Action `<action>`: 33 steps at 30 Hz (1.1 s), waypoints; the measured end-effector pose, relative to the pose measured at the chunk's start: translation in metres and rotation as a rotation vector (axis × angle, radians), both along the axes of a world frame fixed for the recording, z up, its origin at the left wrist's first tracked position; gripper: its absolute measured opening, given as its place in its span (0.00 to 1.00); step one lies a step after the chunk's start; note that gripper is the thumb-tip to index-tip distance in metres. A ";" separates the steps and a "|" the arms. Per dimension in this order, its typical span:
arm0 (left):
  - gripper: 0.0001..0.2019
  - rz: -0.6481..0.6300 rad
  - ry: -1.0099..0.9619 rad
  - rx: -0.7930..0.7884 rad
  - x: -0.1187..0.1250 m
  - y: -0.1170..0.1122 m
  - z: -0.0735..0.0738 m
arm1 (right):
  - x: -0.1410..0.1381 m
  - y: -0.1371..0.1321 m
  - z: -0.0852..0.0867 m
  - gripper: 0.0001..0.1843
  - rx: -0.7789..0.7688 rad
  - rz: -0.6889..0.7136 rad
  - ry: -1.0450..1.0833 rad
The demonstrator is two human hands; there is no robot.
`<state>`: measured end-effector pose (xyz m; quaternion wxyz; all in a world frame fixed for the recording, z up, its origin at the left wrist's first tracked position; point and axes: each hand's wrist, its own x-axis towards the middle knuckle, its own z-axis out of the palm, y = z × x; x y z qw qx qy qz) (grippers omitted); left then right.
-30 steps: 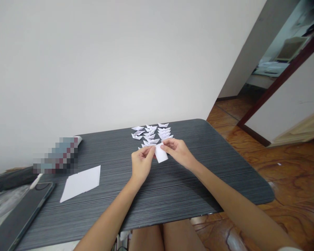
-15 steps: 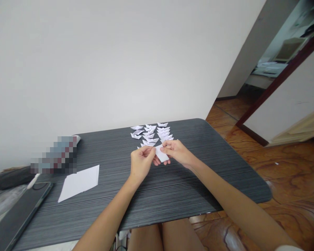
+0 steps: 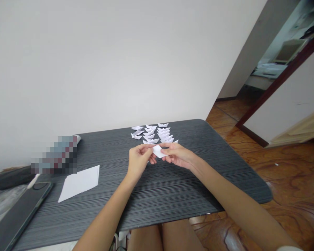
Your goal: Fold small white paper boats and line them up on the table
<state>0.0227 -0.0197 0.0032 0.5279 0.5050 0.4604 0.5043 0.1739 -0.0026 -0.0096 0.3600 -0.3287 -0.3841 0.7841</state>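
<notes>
A small piece of folded white paper is held above the table between both my hands. My left hand pinches its left side, thumb on top. On the right side, my right hand grips it between thumb and fingers. Just beyond my hands, several white paper boats stand in rough columns on the dark table; the nearest ones are partly hidden by my fingers.
A small stack of white paper sheets lies to the left on the dark striped table. Farther left are a dark flat device and a blurred-out object. A white wall rises behind the table.
The folded paper has turned in my hands, from a slanted rectangle to a more diamond-like shape. My hands have moved slightly apart. The boats and sheets stay where they were.
</notes>
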 end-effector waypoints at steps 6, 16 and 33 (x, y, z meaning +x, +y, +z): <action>0.10 0.011 0.060 0.081 -0.002 -0.002 -0.002 | 0.002 -0.002 0.000 0.24 0.024 0.019 0.089; 0.09 -0.151 0.606 0.723 -0.016 0.000 0.006 | 0.006 0.000 0.007 0.12 -0.077 0.019 0.186; 0.11 -0.312 0.164 0.120 -0.007 0.000 0.002 | 0.005 -0.006 0.009 0.15 0.604 -0.192 -0.416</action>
